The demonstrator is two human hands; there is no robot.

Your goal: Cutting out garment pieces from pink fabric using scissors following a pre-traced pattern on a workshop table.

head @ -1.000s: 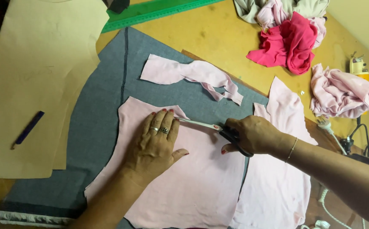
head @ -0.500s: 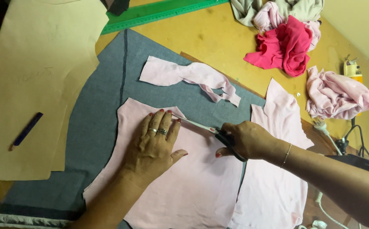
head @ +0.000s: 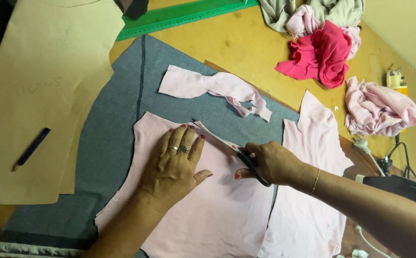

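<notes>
Left hand [head: 177,165] flat, fingers spread, pinning pink fabric [head: 208,210] on grey cloth [head: 117,119] mid-bench. Right hand [head: 272,162] fingers clenched on scissors [head: 227,145], blades along the fabric's upper edge.

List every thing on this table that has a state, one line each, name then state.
left hand: flat, fingers spread, pressing the pink fabric
right hand: closed around the scissors' handles
scissors: blades in the fabric's upper edge
pink fabric: spread flat, partly cut
pink strip: loose, twisted
magenta cloth: crumpled
paper pattern: lying flat
blue pen: lying on the pattern
</notes>
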